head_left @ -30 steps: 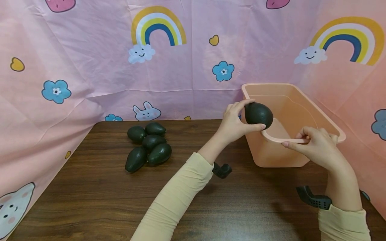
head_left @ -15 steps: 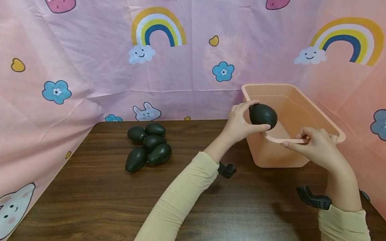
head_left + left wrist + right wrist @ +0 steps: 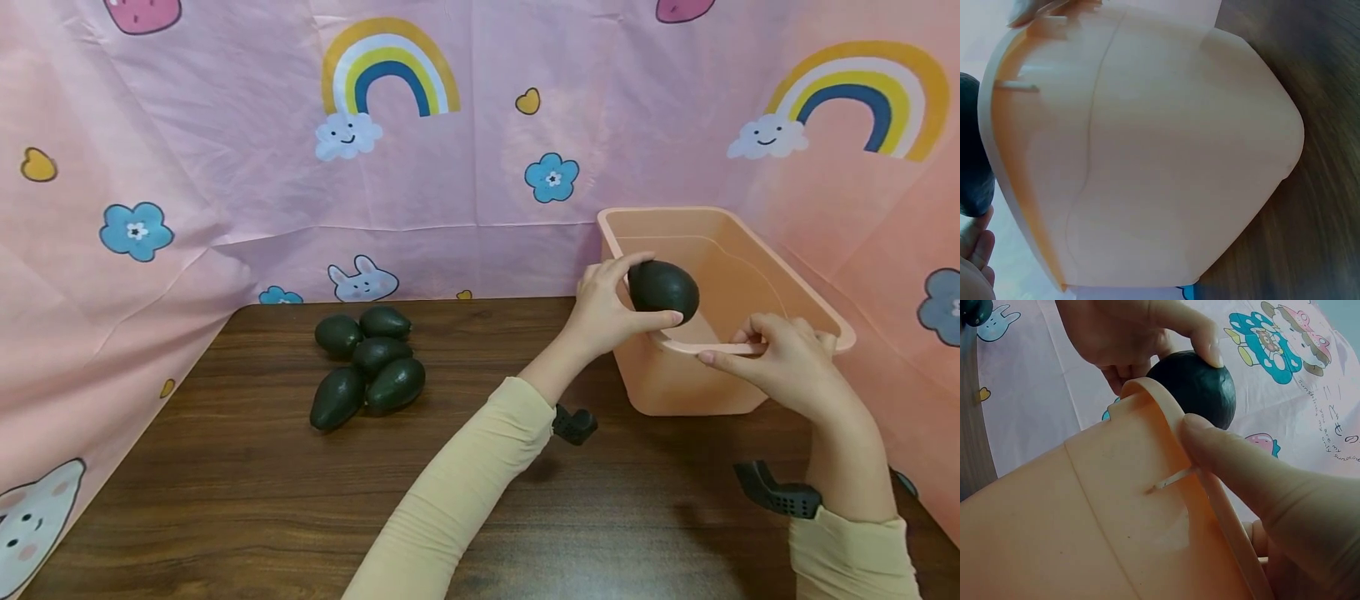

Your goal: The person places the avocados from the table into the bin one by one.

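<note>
**Avocado [image 3: 663, 292] held over the edge of a bin [image 3: 690, 387]; both hands engaged**

Left hand [image 3: 606, 308]: fingers parted to the avocado's width and curved about it, thumb on the near side, the others on the far side. Grip appears secure. The dark green avocado is at the 8 to 9 o'clock side of the bin's opening, level with or above the rim. Contact between avocado and rim: cannot be determined.

Right hand [image 3: 791, 362]: fingers nearly closed, pinching the rim at 6 o'clock, thumb outside, forefinger bent over to the inner side.

The peach-coloured bin stands upright on the wooden table [image 3: 247, 500], toward 3 o'clock in the head view. Toward 8 to 9 o'clock, well apart from the bin, five similar avocados [image 3: 382, 357] lie in a close group. Printed cloth [image 3: 480, 187] hangs behind, toward 12 o'clock. Pale yellow sleeves [image 3: 457, 492] cover both forearms; a black fitting [image 3: 783, 498] is visible at each wrist.
</note>
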`<state>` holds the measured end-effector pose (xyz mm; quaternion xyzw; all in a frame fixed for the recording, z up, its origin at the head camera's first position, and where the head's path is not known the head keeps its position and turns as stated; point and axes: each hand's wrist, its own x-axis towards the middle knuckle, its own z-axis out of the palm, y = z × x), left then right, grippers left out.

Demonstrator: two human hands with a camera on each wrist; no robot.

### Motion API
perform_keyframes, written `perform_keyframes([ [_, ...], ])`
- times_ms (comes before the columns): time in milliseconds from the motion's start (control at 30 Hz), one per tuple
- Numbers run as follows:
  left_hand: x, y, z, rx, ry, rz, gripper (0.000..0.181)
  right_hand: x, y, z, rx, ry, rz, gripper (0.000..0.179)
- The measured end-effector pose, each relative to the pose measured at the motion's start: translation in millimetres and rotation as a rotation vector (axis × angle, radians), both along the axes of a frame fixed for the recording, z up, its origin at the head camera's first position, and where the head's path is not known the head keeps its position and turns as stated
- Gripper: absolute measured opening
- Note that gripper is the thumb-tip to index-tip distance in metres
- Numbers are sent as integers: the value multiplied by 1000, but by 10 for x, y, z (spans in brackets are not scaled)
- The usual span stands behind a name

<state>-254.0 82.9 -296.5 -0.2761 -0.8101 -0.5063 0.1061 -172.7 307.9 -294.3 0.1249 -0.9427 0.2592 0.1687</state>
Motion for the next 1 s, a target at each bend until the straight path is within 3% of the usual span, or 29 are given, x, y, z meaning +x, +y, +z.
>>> perform_keyframes([
  [433, -69, 113, -69, 7, 17, 23, 77, -11, -1, -4, 3, 13, 2, 35],
  [733, -62, 212, -96, -63, 63, 50, 77, -7, -7, 3, 2, -7, 5, 34],
  [1000, -71, 274, -141, -159, 152, 105, 80, -15, -6, -2, 9, 16, 6, 33],
])
